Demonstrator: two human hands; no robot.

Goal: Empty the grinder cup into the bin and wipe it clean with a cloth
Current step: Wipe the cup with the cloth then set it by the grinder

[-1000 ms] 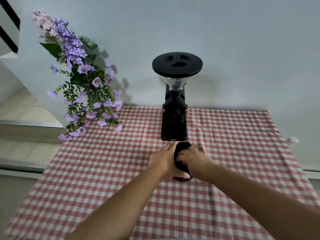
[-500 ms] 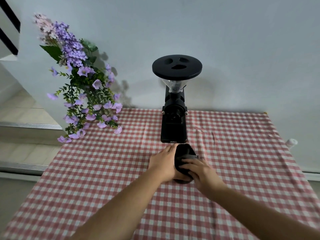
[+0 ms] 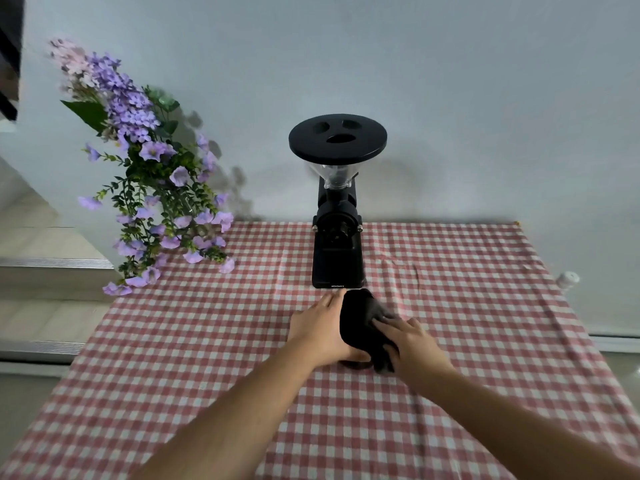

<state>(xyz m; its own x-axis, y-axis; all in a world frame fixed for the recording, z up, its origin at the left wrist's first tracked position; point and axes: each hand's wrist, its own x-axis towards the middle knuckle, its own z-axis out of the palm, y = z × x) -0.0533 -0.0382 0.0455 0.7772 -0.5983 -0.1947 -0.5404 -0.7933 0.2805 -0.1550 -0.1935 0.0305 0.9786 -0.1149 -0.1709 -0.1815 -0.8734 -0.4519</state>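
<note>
Reaching forward from the bottom edge, both bare forearms meet at the middle of the tabletop (image 3: 173, 341), which is covered by a red and white checked cloth. The left hand (image 3: 317, 330) lies against the left side of the black grinder cup (image 3: 356, 323), with the palm turned to it, the fingers stretched along its wall toward the grinder and the thumb curled under its near end, so this hand is grasping the cup. The cup seems to lie tilted, its far end close to the base of the grinder; its opening cannot be seen. The right hand (image 3: 412, 341) comes from the right with the back upward and presses a dark cloth (image 3: 382, 355) on the right side of the cup. Its fingers (image 3: 386, 323) are spread on the fabric and partly blurred, so whether they pinch the cloth or only push it I cannot tell.

One black coffee grinder (image 3: 336, 237) stands upright just behind the cup, with a clear hopper and a round black lid (image 3: 337, 138) that has three dents. One bunch of purple flowers (image 3: 152, 188) with green leaves hangs over the far left corner of the tabletop, well apart from the hands. One small white object (image 3: 568, 279) sits beyond the right edge, near the wall; what it is I cannot tell. Pale steps (image 3: 41, 271) are visible at the left.
</note>
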